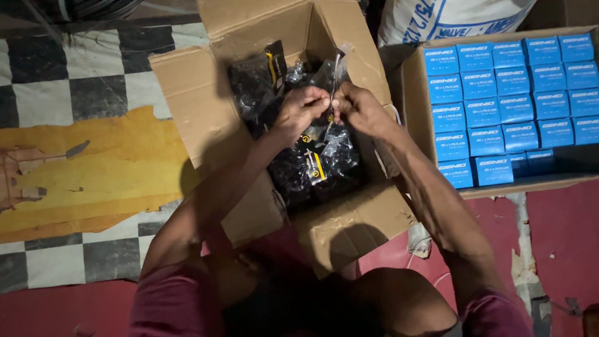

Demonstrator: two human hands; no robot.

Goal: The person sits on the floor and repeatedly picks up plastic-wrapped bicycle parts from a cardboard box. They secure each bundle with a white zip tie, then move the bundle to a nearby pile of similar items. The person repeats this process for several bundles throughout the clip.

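An open cardboard box (206, 112) sits on the floor in front of me, filled with several clear plastic packets of dark parts with black and yellow labels (315, 165). My left hand (299, 109) and my right hand (362, 109) meet above the box. Both pinch the top of one clear plastic packet (334, 81), which hangs between them over the pile. Another packet (265, 72) stands upright at the box's far left corner.
A second cardboard box (412, 93) to the right holds rows of small blue cartons (505, 106). A white printed sack (449, 19) lies behind it. A black and white checkered mat (75, 87) with a torn yellow patch lies left; red floor (561, 237) is near.
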